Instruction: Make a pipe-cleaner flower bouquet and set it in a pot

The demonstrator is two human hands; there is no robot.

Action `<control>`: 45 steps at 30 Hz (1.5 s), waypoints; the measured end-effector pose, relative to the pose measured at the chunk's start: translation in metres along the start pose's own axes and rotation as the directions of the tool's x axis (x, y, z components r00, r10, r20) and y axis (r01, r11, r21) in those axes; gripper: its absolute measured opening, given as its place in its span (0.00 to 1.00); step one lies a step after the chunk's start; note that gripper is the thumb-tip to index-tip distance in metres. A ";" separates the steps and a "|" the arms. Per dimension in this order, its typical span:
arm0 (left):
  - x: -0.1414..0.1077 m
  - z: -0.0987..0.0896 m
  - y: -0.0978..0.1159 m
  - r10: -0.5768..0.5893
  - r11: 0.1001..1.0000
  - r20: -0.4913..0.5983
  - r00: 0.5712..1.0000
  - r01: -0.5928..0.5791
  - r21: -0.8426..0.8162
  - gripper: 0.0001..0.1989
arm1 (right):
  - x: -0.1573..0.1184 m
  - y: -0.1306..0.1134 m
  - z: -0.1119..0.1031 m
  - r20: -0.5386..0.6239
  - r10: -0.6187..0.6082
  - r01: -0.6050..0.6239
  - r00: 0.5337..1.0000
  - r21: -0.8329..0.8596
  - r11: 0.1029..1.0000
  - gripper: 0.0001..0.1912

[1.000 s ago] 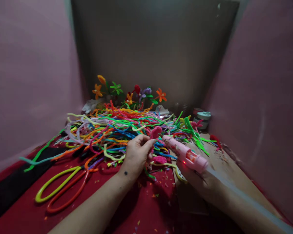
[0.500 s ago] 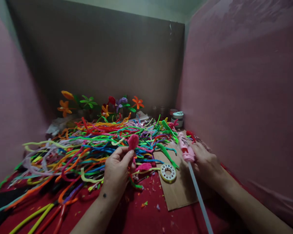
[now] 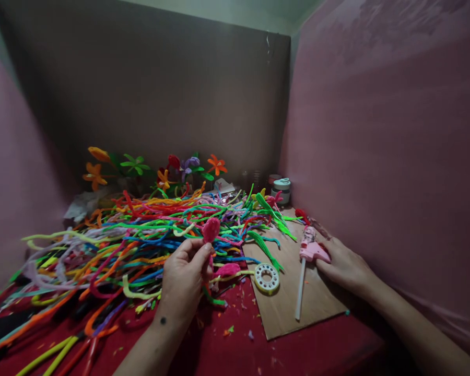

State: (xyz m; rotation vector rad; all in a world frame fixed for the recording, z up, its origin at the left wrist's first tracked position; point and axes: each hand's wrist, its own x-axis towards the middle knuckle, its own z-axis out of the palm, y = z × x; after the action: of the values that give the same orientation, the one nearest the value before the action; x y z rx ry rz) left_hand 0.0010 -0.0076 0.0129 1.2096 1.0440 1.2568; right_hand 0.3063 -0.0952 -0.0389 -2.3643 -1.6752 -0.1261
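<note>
Between the thumb and fingers of my left hand (image 3: 186,271) is a pink fuzzy petal piece (image 3: 211,230), held upright. Another pink petal (image 3: 226,270) sits just right of that hand. A pink glue gun (image 3: 311,247) lies on the cardboard (image 3: 285,313), its clear glue stick (image 3: 301,290) pointing toward me. My right hand (image 3: 347,266) is at the gun's right side, touching its handle; whether the fingers grip it is hard to see. The roll of tape (image 3: 267,278) rests at the cardboard's left edge.
A big heap of coloured pipe cleaners (image 3: 141,240) covers the left and middle of the red cloth (image 3: 309,350). Fuzzy flowers (image 3: 218,164) stand behind it. A lidded jar (image 3: 281,191) is at the back right, near the pink wall (image 3: 395,156).
The glue gun has come down onto the cardboard and its glue stick has swung left. My right hand has shifted slightly right and loosened around it. My left hand still holds the petal.
</note>
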 end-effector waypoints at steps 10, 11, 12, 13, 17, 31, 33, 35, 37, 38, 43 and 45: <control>0.000 -0.002 -0.013 -0.052 0.988 0.139 0.989 0.071 -0.138 0.09 | -0.013 -0.006 -0.015 -0.215 -0.085 0.096 0.973 0.043 0.994 0.16; 0.000 -0.002 -0.014 -0.065 0.981 0.178 0.982 0.096 -0.168 0.10 | -0.014 -0.013 -0.020 -0.277 -0.088 0.120 0.957 0.099 0.988 0.15; 0.000 -0.002 -0.015 -0.084 0.973 0.218 0.972 0.127 -0.194 0.10 | -0.015 -0.022 -0.026 -0.332 -0.114 0.184 0.936 0.188 0.965 0.13; 0.000 -0.001 -0.015 -0.105 0.963 0.255 0.961 0.162 -0.216 0.10 | -0.016 -0.034 -0.032 -0.361 -0.137 0.255 0.922 0.302 0.918 0.11; -0.003 0.002 -0.012 -0.150 0.924 0.326 0.933 0.250 -0.290 0.10 | -0.013 -0.094 -0.046 -0.149 -0.229 0.257 0.962 0.776 0.577 0.09; -0.008 0.005 -0.012 -0.180 0.874 0.474 0.862 0.362 -0.326 0.14 | 0.002 -0.175 -0.015 0.297 -0.520 -0.499 0.801 0.811 -0.306 0.07; -0.009 0.005 -0.012 -0.187 0.885 0.494 0.849 0.364 -0.291 0.14 | 0.001 -0.173 -0.012 0.321 -0.504 -0.510 0.802 0.806 -0.299 0.08; -0.010 0.006 -0.011 -0.175 0.908 0.516 0.838 0.340 -0.244 0.13 | 0.000 -0.171 -0.012 0.311 -0.476 -0.481 0.822 0.828 -0.290 0.08; -0.010 0.005 -0.007 -0.158 0.951 0.505 0.848 0.269 -0.153 0.12 | 0.000 -0.169 -0.016 0.266 -0.450 -0.417 0.852 0.865 -0.278 0.06; -0.009 0.004 -0.004 -0.142 0.973 0.468 0.872 0.209 -0.094 0.12 | 0.002 -0.168 -0.018 0.239 -0.438 -0.383 0.867 0.881 -0.279 0.06; 0.005 -0.014 0.013 0.033 0.960 0.213 0.977 -0.091 0.266 0.06 | 0.015 -0.161 -0.028 0.121 -0.357 -0.249 0.926 0.908 -0.338 0.05; 0.010 -0.021 0.014 0.107 0.876 0.270 0.957 -0.219 0.430 0.04 | 0.020 -0.158 -0.025 0.122 -0.338 -0.237 0.933 0.916 -0.323 0.06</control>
State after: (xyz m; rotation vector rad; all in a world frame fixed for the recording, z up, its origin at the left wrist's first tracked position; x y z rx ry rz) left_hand -0.0203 0.0030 0.0254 1.7987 1.1073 0.9812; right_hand 0.1667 -0.0338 0.0128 -0.7641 -0.9443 1.3321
